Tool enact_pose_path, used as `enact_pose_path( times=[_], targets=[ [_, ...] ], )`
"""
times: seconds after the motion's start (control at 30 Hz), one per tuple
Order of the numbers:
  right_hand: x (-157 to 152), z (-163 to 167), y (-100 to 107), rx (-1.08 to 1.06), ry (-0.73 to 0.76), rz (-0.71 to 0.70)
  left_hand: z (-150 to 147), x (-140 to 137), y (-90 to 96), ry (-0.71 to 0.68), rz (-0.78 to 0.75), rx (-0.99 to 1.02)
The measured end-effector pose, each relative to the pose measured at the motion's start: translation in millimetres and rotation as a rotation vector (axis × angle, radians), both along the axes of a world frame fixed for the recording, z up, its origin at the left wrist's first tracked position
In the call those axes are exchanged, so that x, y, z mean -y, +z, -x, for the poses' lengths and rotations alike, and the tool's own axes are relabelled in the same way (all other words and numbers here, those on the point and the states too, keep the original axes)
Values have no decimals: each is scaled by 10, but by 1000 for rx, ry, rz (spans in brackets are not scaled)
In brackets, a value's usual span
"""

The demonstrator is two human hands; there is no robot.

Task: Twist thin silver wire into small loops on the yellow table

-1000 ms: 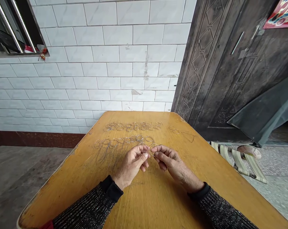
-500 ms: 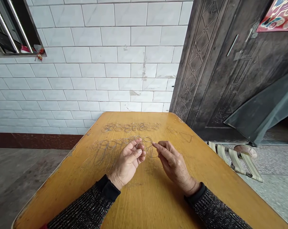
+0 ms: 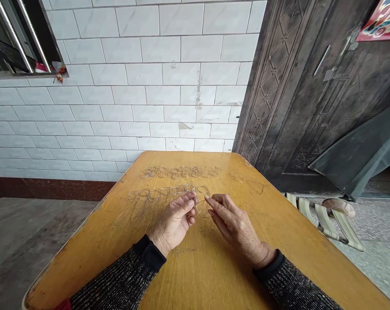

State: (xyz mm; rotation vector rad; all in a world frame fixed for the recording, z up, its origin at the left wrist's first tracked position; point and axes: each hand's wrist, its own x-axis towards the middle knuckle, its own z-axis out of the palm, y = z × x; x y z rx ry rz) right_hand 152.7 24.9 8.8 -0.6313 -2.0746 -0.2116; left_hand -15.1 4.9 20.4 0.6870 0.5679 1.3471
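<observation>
The wire (image 3: 201, 201) is above the middle of the table (image 3: 195, 267), between the two hands. The left hand (image 3: 175, 219) pinches it with thumb and first finger, other fingers loosely curled. The right hand (image 3: 238, 224) is half closed, first finger pointing at the wire; whether it grips, I cannot tell. To work well here, I think the left pinch should stay firm and the right fingertip should guide gently, without bending the thin wire. The near row (image 3: 152, 194) of loops lies just beyond the left fingertips; its loose ends might catch. The far row (image 3: 182, 172) lies toward the far edge, some loose pieces (image 3: 256, 189) near the right edge.
</observation>
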Motion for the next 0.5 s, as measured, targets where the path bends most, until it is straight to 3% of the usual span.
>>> enact_pose_path(
  times=[0.33, 0.5],
  targets=[
    [10, -15, 22, 99, -19, -16, 21, -18, 0, 41, 12, -45],
    [41, -7, 86, -38, 181, 268, 21, -19, -5, 43, -35, -137]
  ],
)
